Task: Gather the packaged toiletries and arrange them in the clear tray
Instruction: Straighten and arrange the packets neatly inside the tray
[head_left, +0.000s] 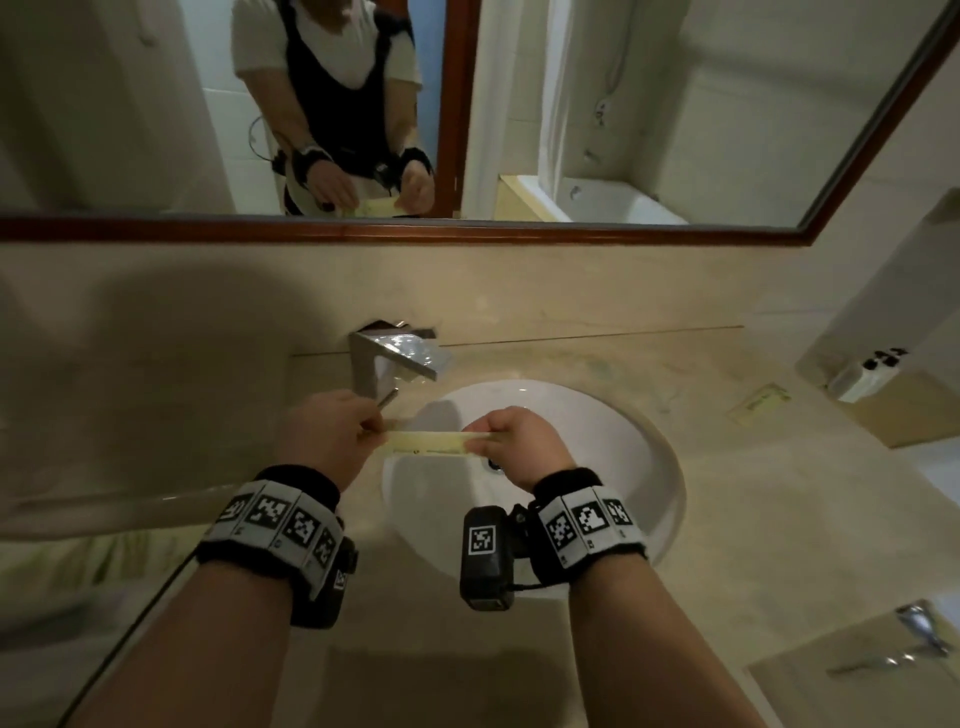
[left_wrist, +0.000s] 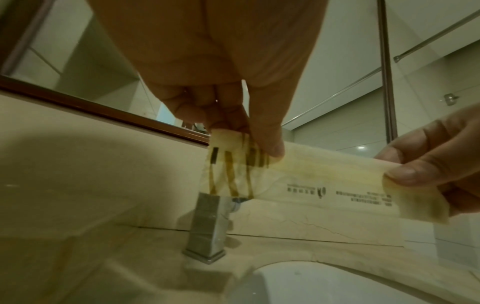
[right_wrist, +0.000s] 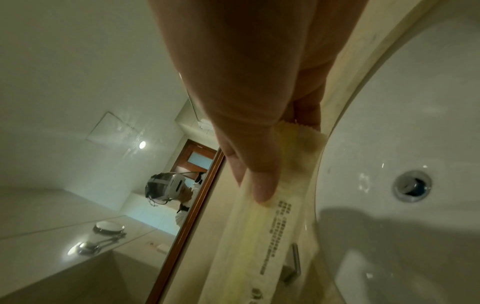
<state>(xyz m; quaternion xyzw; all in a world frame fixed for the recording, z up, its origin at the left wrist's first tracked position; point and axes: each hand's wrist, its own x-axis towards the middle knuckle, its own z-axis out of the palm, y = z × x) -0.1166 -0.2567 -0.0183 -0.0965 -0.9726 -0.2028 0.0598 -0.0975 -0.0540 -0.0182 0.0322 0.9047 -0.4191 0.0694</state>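
A long pale yellow packet (head_left: 431, 442) with small printed text hangs level over the white sink (head_left: 623, 467). My left hand (head_left: 376, 434) pinches its left end, and my right hand (head_left: 480, 439) pinches its right end. In the left wrist view the packet (left_wrist: 324, 185) has a clear end with brown stripes under my left thumb (left_wrist: 270, 144). In the right wrist view my thumb (right_wrist: 259, 181) presses on the packet (right_wrist: 259, 236). A second flat yellow packet (head_left: 761, 402) lies on the counter at the right. A glossy rectangular tray (head_left: 857, 670) sits at the front right.
A square chrome faucet (head_left: 369, 364) stands behind the sink, with crinkled clear plastic (head_left: 415, 353) on its spout. A small white item (head_left: 857, 379) rests on a tan box at the far right. A framed mirror (head_left: 467, 234) runs along the wall.
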